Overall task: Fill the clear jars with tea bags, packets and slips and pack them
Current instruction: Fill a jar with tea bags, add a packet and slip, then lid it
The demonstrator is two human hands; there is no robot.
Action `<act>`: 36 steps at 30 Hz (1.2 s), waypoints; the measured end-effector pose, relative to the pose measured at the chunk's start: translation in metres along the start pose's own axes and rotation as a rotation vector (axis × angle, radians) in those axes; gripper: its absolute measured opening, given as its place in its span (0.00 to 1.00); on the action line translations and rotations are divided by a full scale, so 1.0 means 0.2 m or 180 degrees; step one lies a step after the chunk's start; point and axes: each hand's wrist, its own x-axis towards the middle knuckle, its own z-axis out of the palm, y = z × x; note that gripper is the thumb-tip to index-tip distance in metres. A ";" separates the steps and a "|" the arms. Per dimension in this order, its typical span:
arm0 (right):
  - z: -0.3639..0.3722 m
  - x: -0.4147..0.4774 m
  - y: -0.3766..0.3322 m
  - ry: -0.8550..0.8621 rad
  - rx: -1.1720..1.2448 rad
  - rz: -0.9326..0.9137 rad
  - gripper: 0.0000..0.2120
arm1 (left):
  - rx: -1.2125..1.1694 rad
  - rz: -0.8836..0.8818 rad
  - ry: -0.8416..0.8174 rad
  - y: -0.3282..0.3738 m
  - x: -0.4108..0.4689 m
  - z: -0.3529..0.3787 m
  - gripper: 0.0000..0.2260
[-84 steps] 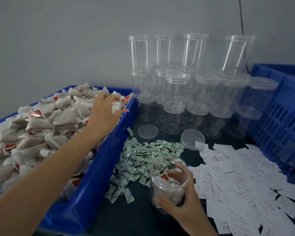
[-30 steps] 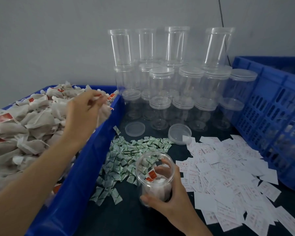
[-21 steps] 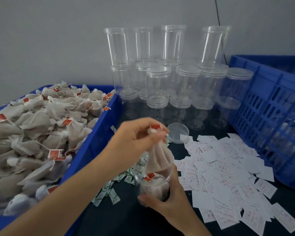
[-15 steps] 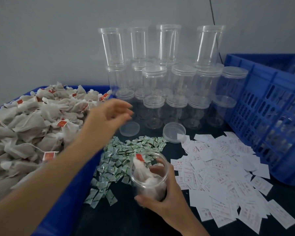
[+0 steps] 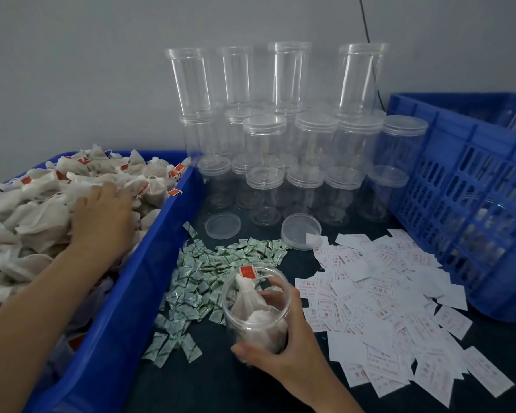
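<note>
On the dark surface (image 5: pixel 221 389), between a heap of small green packets (image 5: pixel 221 263) to its left and a spread of white printed slips (image 5: pixel 385 308) to its right, stands an open clear jar (image 5: pixel 256 311) with no lid on it. The right hand (image 5: pixel 286 347) wraps around the jar from the near right side, its grip curled round the wall, thumb low at the front and fingers showing through the plastic. Several pale tea bags sit inside the jar, and the red tag (image 5: pixel 248 272) of one pokes up at the rim. The left hand (image 5: pixel 102 216) lies palm down on the pile of tea bags (image 5: pixel 42 210) that fills the blue bin (image 5: pixel 125 308) on the left; its fingertips are sunk among the bags, so I cannot tell whether its grip is spread or pinching one. Behind the packets, two loose clear lids (image 5: pixel 222 225) lie on the surface, the right one touching the edge of the slips. Further back, empty lidded jars (image 5: pixel 280 144) are stacked in tiers against the grey wall. A blue slotted crate (image 5: pixel 474 189) stands at the right, just beside the slips.
</note>
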 end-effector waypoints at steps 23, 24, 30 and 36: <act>0.00 0.00 -0.01 -0.0041 0.0092 -0.0025 0.45 | -0.5286 -0.0332 -0.0133 0.32 -0.21 -0.42 0.01; 0.00 0.00 -0.01 -0.0045 0.0101 -0.0027 0.45 | -0.5276 -0.0211 -0.0382 0.35 -0.24 -0.42 0.01; 0.00 0.00 -0.01 -0.0024 0.0117 -0.0047 0.44 | -0.4612 0.0835 -0.0989 0.49 -0.40 -0.38 0.11; 0.01 0.01 -0.02 -0.0020 0.0168 -0.0204 0.44 | -0.4467 0.0887 -0.1312 0.51 -0.43 -0.35 0.23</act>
